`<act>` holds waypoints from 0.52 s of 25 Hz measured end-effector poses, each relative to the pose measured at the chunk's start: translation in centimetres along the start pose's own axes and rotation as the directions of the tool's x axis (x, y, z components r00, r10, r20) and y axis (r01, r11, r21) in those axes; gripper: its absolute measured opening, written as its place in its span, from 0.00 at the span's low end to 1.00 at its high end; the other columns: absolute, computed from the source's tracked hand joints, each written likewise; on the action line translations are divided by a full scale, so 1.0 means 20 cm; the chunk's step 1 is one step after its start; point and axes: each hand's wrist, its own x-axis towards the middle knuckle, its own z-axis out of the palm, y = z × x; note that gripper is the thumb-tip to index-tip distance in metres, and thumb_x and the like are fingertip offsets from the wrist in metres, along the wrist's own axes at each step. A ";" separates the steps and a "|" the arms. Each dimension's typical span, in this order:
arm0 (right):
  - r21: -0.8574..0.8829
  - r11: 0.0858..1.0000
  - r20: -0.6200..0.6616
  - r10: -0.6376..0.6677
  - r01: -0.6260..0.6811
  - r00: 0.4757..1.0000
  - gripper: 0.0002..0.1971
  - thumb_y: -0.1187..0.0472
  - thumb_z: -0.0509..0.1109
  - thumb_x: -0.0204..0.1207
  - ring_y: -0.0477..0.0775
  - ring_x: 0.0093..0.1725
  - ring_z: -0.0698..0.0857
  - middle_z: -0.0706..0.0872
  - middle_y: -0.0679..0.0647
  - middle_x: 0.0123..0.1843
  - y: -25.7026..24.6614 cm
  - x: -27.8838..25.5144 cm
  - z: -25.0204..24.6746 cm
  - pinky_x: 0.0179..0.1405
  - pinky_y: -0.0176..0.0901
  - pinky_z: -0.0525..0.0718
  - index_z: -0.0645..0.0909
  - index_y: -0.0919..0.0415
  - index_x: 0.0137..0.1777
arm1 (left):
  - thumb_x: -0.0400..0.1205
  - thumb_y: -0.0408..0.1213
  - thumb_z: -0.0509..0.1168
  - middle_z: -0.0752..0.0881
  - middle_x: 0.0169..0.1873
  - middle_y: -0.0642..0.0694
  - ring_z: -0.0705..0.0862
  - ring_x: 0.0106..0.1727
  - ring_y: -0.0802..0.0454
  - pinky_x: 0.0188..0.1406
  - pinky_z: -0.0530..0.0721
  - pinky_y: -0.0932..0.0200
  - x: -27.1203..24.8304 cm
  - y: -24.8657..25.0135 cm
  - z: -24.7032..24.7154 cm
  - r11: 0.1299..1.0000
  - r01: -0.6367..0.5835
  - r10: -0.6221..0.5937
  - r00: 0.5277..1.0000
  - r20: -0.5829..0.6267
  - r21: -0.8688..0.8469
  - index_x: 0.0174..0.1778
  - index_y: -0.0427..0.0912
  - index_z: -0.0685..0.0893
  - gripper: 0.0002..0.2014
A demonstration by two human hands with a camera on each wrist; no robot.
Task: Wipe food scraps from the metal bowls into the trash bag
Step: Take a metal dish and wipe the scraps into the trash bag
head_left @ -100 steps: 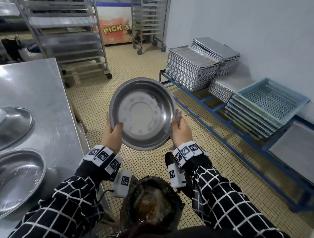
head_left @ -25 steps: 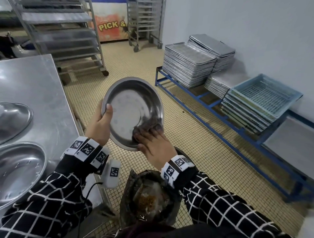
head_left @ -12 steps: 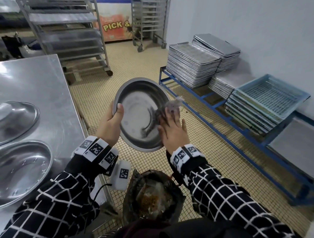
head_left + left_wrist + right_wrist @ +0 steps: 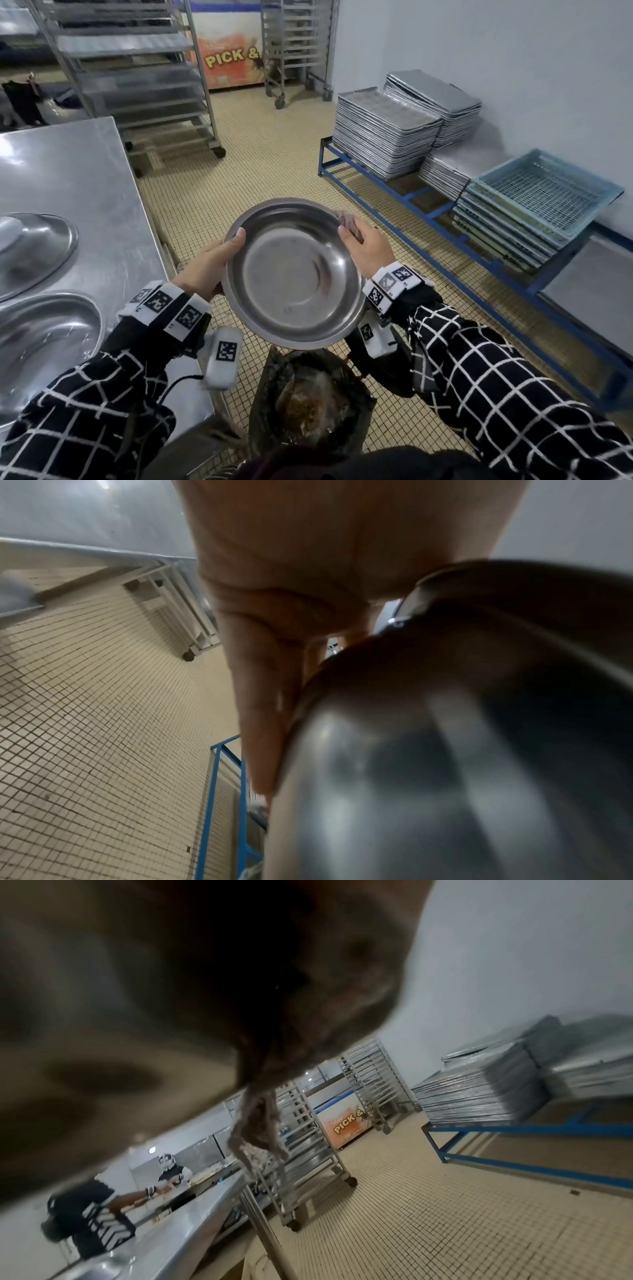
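I hold a round metal bowl (image 4: 291,274) in both hands above the dark trash bag (image 4: 308,404), its inside facing me and wiped bare. My left hand (image 4: 209,263) grips the left rim, thumb over the edge. My right hand (image 4: 366,246) grips the right rim and pinches a grey rag (image 4: 347,222) against it. The left wrist view shows my fingers (image 4: 260,696) under the bowl's outer wall (image 4: 445,750). In the right wrist view the rag (image 4: 260,1123) dangles beneath the blurred bowl.
The steel table (image 4: 68,178) at left carries two more metal bowls (image 4: 34,246) (image 4: 41,342). A blue low rack (image 4: 428,212) at right holds stacked trays (image 4: 383,137) and blue crates (image 4: 537,192). Wheeled tray racks (image 4: 137,75) stand behind. Other people (image 4: 103,1204) work at a far counter.
My right hand stopped wiping inside the bowl and moved with the rag to the right rim. The bowl tipped flatter and now faces me, held by both hands.
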 end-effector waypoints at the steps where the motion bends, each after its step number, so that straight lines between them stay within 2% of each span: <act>1: 0.017 1.000 0.014 0.007 -0.008 1.000 0.13 0.53 0.61 0.83 0.40 0.46 0.82 0.85 0.40 0.47 0.01 0.00 0.00 0.40 0.28 0.75 0.79 0.52 0.65 | 0.76 0.60 0.61 0.88 0.48 0.30 0.85 0.51 0.27 0.57 0.82 0.37 0.00 0.00 -0.01 1.000 0.010 -0.011 0.999 0.035 0.011 0.57 0.34 0.85 0.31; 3: 0.068 0.997 -0.001 0.045 -0.045 0.999 0.11 0.56 0.61 0.83 0.35 0.45 0.81 0.84 0.37 0.46 0.02 -0.01 0.01 0.36 0.23 0.71 0.80 0.52 0.62 | 0.74 0.62 0.64 0.90 0.42 0.40 0.85 0.44 0.34 0.46 0.87 0.47 0.02 0.00 -0.01 0.999 -0.034 0.034 0.998 0.045 -0.006 0.61 0.40 0.83 0.30; 4: 0.107 0.991 -0.041 0.080 -0.076 0.996 0.11 0.58 0.61 0.84 0.35 0.45 0.81 0.84 0.39 0.47 0.02 -0.01 0.02 0.35 0.23 0.71 0.80 0.53 0.62 | 0.77 0.58 0.64 0.90 0.40 0.46 0.85 0.42 0.38 0.40 0.87 0.53 0.03 -0.01 0.00 0.997 -0.080 0.080 0.997 0.001 -0.025 0.63 0.45 0.81 0.25; 5: 0.145 0.983 -0.100 0.126 -0.110 0.987 0.11 0.58 0.61 0.84 0.36 0.44 0.81 0.84 0.41 0.47 0.02 -0.02 0.03 0.36 0.25 0.74 0.80 0.54 0.61 | 0.79 0.53 0.64 0.89 0.42 0.49 0.86 0.42 0.43 0.38 0.86 0.56 0.03 -0.01 0.01 0.990 -0.136 0.134 0.990 -0.043 -0.042 0.67 0.50 0.78 0.21; 7: 0.234 0.959 -0.227 0.213 -0.159 0.950 0.09 0.59 0.60 0.84 0.36 0.42 0.80 0.82 0.41 0.45 0.01 -0.04 0.07 0.41 0.30 0.80 0.79 0.56 0.59 | 0.80 0.46 0.65 0.87 0.51 0.53 0.88 0.46 0.53 0.41 0.86 0.61 0.00 -0.03 0.06 0.972 -0.235 0.231 0.968 -0.099 -0.026 0.73 0.58 0.71 0.23; 9: 0.332 0.927 -0.313 0.284 -0.176 0.906 0.09 0.59 0.60 0.84 0.37 0.43 0.80 0.80 0.40 0.45 -0.01 -0.09 0.12 0.39 0.27 0.77 0.78 0.56 0.60 | 0.81 0.41 0.65 0.84 0.51 0.56 0.86 0.48 0.62 0.41 0.84 0.68 -0.05 -0.04 0.14 0.959 -0.280 0.284 0.952 -0.117 0.054 0.65 0.63 0.72 0.19; 11: 0.392 0.903 -0.317 0.313 -0.176 0.896 0.11 0.58 0.58 0.85 0.36 0.43 0.79 0.79 0.37 0.45 -0.03 -0.14 0.17 0.36 0.26 0.74 0.76 0.56 0.64 | 0.81 0.36 0.64 0.83 0.47 0.54 0.85 0.47 0.59 0.41 0.81 0.67 -0.08 -0.06 0.20 0.967 -0.251 0.254 0.944 -0.209 0.042 0.54 0.60 0.75 0.12; 13: 0.391 0.902 -0.261 0.299 -0.183 0.918 0.15 0.54 0.56 0.86 0.39 0.48 0.82 0.81 0.39 0.50 -0.03 -0.17 0.19 0.44 0.32 0.79 0.75 0.56 0.68 | 0.82 0.33 0.61 0.83 0.45 0.50 0.83 0.47 0.52 0.40 0.78 0.63 -0.06 -0.08 0.19 0.975 -0.223 0.207 0.929 -0.306 -0.018 0.52 0.51 0.78 0.08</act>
